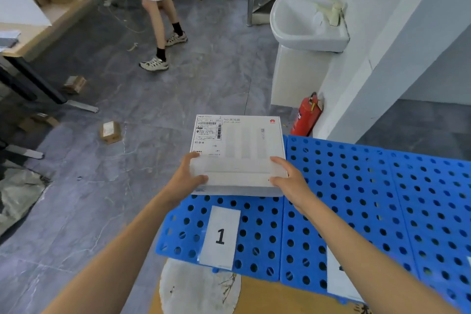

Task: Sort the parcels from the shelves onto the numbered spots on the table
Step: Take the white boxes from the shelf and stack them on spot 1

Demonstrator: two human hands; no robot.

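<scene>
Both grips are on the flat white cardboard box (237, 153) with the shipping label. The left grip (190, 176) curls round its near-left corner and the right grip (288, 178) clamps the near-right corner. The box sits over the far corner of the blue perforated plastic table (356, 186), just past the white paper sheet marked 1 (220, 237). Can't tell if it's actually touching down. There's a small brown cardboard parcel (110, 132) on the floor off to the left.

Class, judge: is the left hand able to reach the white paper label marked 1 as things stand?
Probably not: the left hand grips the white cardboard parcel, though the white paper label lies uncovered.
</scene>
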